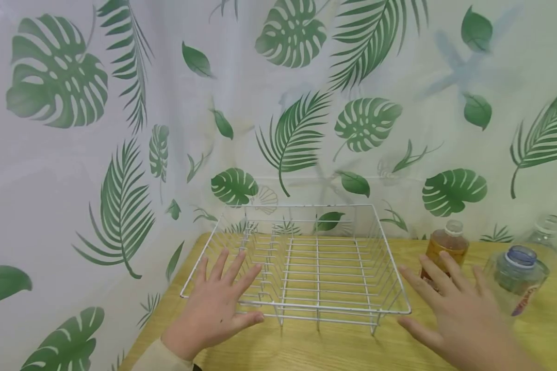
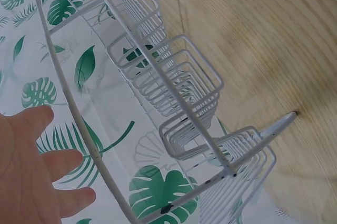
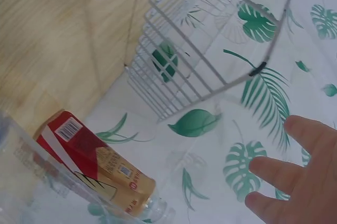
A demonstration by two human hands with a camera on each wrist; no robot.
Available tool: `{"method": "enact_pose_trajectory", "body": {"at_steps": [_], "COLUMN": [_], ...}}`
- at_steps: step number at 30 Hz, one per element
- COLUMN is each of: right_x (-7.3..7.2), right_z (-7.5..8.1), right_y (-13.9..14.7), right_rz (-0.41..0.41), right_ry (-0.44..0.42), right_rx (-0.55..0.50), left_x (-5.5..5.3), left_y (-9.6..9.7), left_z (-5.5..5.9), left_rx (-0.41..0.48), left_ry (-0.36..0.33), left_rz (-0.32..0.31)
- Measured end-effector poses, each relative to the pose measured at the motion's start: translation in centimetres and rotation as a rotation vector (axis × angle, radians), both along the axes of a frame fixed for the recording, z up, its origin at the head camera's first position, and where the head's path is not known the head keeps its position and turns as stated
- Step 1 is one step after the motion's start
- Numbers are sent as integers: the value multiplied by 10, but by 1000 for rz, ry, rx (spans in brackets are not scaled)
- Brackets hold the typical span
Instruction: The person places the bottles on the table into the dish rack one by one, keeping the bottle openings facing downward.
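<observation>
A white wire dish rack (image 1: 325,307) stands on the table, its rim also visible in the left wrist view and the right wrist view. My left hand (image 1: 218,309) is spread at the rack's front left corner, fingers straight over the rim; whether it touches the wire I cannot tell. In the left wrist view, the fingers (image 2: 62,163) hold nothing. Off the rack's right side, my right hand (image 1: 464,314) is spread in front of the bottles, holding nothing. Behind its fingers stands a small bottle (image 1: 447,245), with a red and gold label (image 3: 100,161) in the right wrist view.
A clear plastic bottle (image 1: 515,278) with a blue neck stands at the right, partly behind my right hand. Farther back is another clear bottle (image 1: 549,226). The wood-grain table (image 1: 306,350) meets a white leaf-print sheet (image 1: 297,77) at the back and left.
</observation>
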State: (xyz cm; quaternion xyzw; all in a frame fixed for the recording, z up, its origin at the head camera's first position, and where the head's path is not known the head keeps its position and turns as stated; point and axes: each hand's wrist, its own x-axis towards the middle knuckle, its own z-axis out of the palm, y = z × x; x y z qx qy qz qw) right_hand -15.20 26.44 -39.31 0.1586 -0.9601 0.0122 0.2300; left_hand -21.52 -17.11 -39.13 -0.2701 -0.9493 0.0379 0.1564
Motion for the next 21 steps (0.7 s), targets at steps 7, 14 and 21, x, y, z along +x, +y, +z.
{"method": "enact_pose_trajectory", "body": {"at_steps": [7, 14, 21], "right_x": [12, 18, 24], "right_z": [14, 41, 44], "right_y": [12, 34, 54], "right_rz": [80, 148, -94], "right_ry": [146, 278, 302], "right_rx": [-39, -264, -610], "left_x": [3, 2, 1], "left_y": [-4, -7, -8], "left_z": [-2, 0, 1], "left_rx": [18, 12, 12], "left_ry": [-6, 17, 12], "left_rz": [1, -6, -7]}}
